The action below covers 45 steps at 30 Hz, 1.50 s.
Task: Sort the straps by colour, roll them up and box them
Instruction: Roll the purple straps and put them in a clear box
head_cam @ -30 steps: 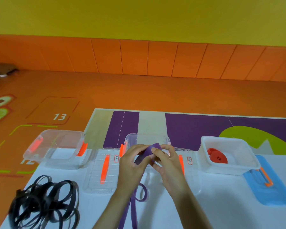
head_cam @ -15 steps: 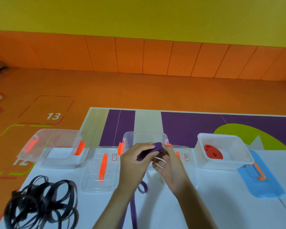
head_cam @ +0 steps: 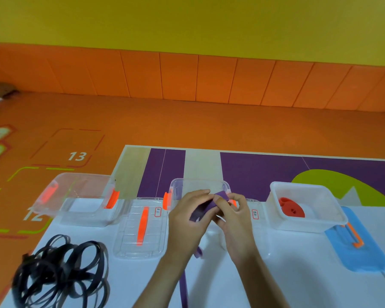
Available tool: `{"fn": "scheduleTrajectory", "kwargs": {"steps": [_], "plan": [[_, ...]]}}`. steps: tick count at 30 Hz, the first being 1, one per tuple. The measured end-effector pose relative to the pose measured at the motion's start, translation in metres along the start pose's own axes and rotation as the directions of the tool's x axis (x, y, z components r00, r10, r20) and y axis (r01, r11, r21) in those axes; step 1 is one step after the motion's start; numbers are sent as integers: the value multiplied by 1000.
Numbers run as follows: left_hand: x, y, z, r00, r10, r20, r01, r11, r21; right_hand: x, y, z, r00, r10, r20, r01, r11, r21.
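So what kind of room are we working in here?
Probably a children's playroom or activity room: an orange floor with numbered hopscotch-style squares, a padded orange wall band under a yellow wall, and a low white table set up for sorting the purple strap.

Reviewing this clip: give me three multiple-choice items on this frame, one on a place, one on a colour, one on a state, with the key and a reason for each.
1. Where does the tangle of black straps lie?
A. near left of the table
B. in the middle box
C. on the blue lid

2. What colour is the strap held between the left hand and the right hand?
A. red
B. purple
C. black

3. What state is the white box on the right in?
A. shut with its lid
B. open and bare
C. open with red rolls inside

Key: 1 A, the tangle sits on the table's near left corner. 2 B, purple shows between the fingers. 3 C, the red rolls lie in it, and the blue lid lies beside it.
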State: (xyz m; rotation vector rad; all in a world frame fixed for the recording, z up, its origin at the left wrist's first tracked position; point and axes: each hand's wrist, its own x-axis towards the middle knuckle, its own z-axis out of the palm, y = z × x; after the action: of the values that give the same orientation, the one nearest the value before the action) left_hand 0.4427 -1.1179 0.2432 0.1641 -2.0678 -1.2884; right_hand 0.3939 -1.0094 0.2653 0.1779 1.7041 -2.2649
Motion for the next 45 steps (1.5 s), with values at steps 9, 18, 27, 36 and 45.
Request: {"fn": "scheduleTrajectory", "kwargs": {"steps": [9, 18, 27, 36, 45], "plan": [[4, -12, -4, 997, -27, 74, 23, 998, 59, -3, 14, -1, 999, 38, 11, -38, 999, -24], [-2, -11, 0, 997, -18, 72, 10, 994, 105, 2, 6, -9, 996, -85, 12, 86, 993, -76], [-8, -15, 0, 998, -35, 51, 30, 995, 92, 6, 8, -16, 999, -6, 49, 9, 998, -60], [-7, -14, 2, 991, -79, 107, 74, 996, 49, 2, 14, -12, 992, -122, -17, 121, 990, -66], [-10, -15, 1, 996, -64, 67, 60, 997, 54, -1, 16, -9, 999, 26, 30, -25, 999, -37]]}}
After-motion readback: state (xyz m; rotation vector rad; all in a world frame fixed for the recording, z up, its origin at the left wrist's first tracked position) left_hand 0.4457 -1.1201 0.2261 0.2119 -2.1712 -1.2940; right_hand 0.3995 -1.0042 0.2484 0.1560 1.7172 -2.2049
